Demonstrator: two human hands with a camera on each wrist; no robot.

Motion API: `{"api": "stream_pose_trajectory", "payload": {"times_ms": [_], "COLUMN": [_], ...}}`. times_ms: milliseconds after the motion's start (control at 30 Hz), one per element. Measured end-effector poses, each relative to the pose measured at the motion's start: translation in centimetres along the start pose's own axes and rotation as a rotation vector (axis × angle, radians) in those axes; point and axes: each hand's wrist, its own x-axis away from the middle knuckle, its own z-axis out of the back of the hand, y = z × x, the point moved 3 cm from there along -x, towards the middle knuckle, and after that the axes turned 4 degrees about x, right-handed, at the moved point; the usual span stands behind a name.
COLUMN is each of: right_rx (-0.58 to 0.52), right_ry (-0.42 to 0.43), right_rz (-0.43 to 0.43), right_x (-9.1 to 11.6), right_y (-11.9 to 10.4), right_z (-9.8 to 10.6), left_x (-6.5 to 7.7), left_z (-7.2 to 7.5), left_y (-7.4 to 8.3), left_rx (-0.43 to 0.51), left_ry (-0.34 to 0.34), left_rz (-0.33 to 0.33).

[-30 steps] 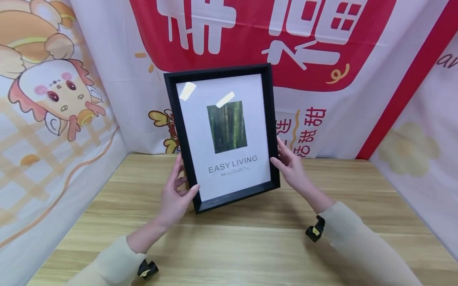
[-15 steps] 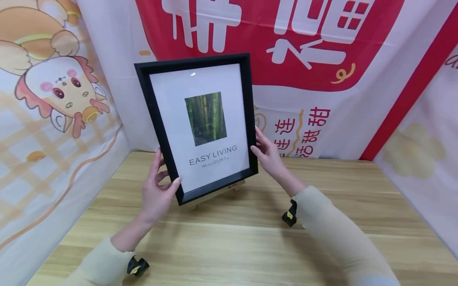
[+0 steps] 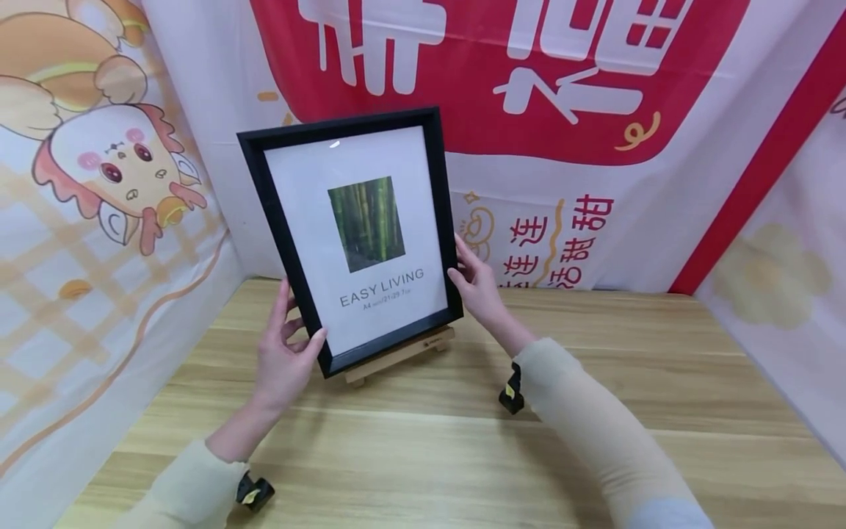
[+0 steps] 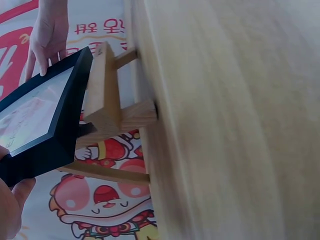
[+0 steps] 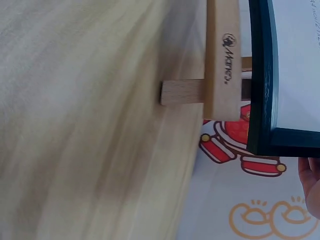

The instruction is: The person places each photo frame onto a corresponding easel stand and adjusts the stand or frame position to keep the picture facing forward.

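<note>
The rectangular frame [image 3: 357, 235] is black, the easel [image 4: 102, 95] wooden. Left grip [image 3: 284, 361] and right grip [image 3: 480, 288] hold the frame, thumbs in front

Printed hangings [image 3: 489, 59] enclose a wood-grain tabletop [image 3: 423, 455] on 3 sides, the right one's faint motif [image 3: 769, 275] perhaps floral.

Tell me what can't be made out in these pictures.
Head: most of the wooden easel, hidden behind the black picture frame.
Head: the lowest printed line, partly too small to read.
Right wrist: most of the frame, cut off by top and right edges.
</note>
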Motion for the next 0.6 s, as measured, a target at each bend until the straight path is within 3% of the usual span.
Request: {"api": "stream_pose_trajectory", "payload": {"times_ms": [100,333,600], "right_rx": [0.0,0.009,0.014], "right_ry": [0.006,0.022,0.016], "right_rz": [-0.011,-0.013,-0.003], "right_x": [-0.1,0.0,0.0], "right_y": [1.5,2.5,2.8], "right_z": [-0.3,-0.8,-1.0], "left_x": [0.1,0.0,-0.1], "left_z": [0.0,0.0,-0.3], "left_y": [-0.4,-1.0,1.2], "left_rx": [-0.011,-0.011,-0.042], "left_ry": [-0.001,-0.003,-0.023], "left_rz": [0.004,0.064,0.106]}}
